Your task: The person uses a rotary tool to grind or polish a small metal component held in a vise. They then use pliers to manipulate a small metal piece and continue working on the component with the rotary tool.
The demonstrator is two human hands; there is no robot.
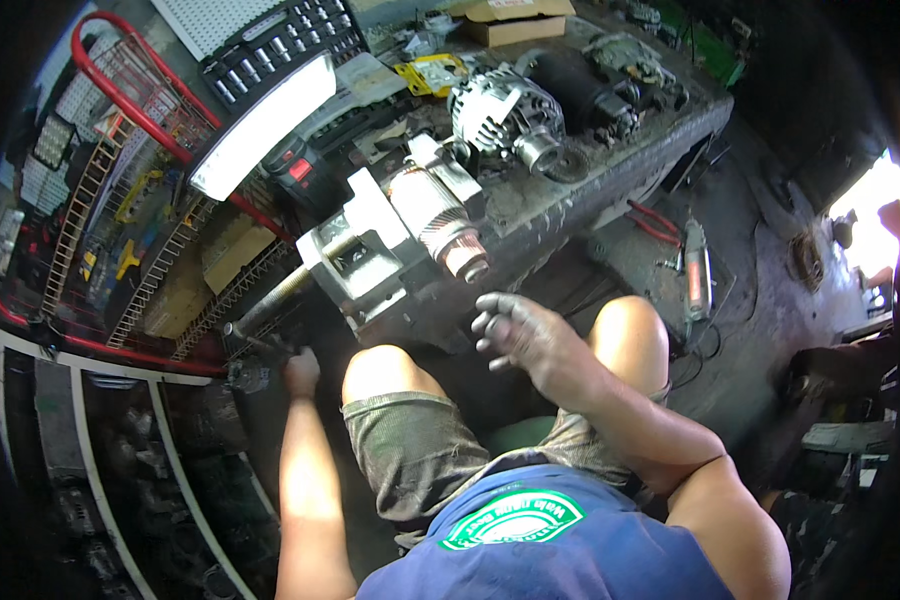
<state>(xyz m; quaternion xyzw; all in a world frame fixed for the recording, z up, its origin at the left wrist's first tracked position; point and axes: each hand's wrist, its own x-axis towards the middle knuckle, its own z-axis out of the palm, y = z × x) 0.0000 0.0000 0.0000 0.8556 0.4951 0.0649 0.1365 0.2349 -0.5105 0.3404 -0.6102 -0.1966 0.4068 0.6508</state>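
A grimy counter [610,170] carries a vise [370,262] clamping a starter armature [440,225] at its edge. The left hand [298,372] grips the vise handle [270,300]; the right hand [515,330] hovers below the armature, loosely curled, holding nothing.

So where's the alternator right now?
In the head view the alternator lies on the workbench, upper centre, right of the clamped motor part and left of a black motor.

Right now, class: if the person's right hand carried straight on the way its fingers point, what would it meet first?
Probably the copper-coloured armature clamped in the bench vise; the right hand hangs just below its near end, fingers curled, holding nothing. Depth is unclear.
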